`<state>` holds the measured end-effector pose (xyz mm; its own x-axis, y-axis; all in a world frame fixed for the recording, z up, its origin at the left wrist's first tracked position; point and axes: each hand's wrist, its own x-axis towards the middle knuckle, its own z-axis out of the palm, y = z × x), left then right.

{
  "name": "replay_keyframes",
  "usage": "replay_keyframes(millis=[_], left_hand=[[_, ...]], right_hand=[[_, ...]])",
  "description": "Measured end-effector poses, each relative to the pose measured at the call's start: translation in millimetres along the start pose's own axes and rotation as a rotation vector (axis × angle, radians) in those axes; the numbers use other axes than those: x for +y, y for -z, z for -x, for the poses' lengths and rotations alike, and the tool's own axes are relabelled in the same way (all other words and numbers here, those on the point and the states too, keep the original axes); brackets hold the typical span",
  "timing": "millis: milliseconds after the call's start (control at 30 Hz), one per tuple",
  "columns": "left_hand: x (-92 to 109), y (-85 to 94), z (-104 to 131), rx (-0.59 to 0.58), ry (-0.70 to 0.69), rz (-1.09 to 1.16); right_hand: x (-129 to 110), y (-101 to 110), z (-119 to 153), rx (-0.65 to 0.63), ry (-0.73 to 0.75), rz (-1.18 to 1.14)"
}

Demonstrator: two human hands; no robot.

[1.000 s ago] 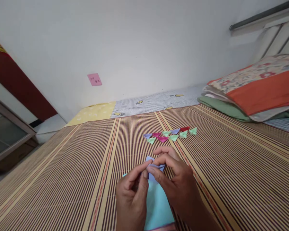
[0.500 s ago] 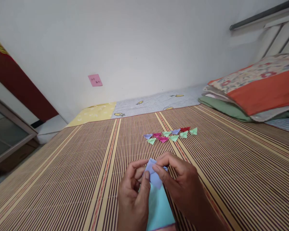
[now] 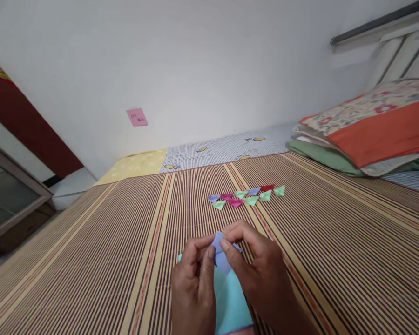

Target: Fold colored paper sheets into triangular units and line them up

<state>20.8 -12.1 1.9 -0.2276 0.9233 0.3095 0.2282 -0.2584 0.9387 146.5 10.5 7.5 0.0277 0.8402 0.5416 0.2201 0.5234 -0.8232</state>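
A partly folded piece of lavender paper [image 3: 222, 262] is pinched between both my hands, low in the middle of the view. My left hand [image 3: 196, 279] grips its left edge with thumb and fingers. From the other side, my right hand [image 3: 256, 260] presses the thumb onto a fold near the top. Below the hands lies a turquoise sheet [image 3: 230, 302], partly covered by them. Beyond, two rows of small folded paper triangles rest on the mat, among them a green one [image 3: 252, 201], a magenta one [image 3: 235, 203] and a dark red one [image 3: 267, 188].
A striped bamboo mat [image 3: 101, 246] spreads under everything. Folded bedding [image 3: 370, 135] is piled at the right by the wall. Checked cloth [image 3: 216, 151] and yellow cloth [image 3: 136, 164] border the mat's far edge. A pink note [image 3: 137, 117] sticks to the white wall.
My left fingers have closed in nearer the top of the lavender paper, and both hands have drawn slightly closer together. The paper triangles stay as they were.
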Motion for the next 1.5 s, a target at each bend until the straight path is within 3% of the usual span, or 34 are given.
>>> replay_keyframes(millis=[367,533,900,1267,1500], left_hand=[[-0.3,1.9,0.1,0.028,0.007,-0.024],[-0.7,2.1,0.2,0.043,0.022,-0.013],[-3.2,-0.4,-0.6,0.084,-0.044,-0.031],[-3.9,-0.5,0.4,0.06,-0.091,-0.104],[-0.2,1.3,-0.9,-0.065,-0.012,0.024]], right_hand=[[1.5,3.8,-1.4,-0.002,-0.128,-0.152],[1.0,6.1,-3.5,0.007,-0.172,-0.105],[-0.2,5.1,-1.1,-0.054,-0.048,0.046],[-3.5,6.8,-2.6,-0.1,-0.039,0.059],[-3.5,7.0,-5.4,-0.065,-0.075,0.052]])
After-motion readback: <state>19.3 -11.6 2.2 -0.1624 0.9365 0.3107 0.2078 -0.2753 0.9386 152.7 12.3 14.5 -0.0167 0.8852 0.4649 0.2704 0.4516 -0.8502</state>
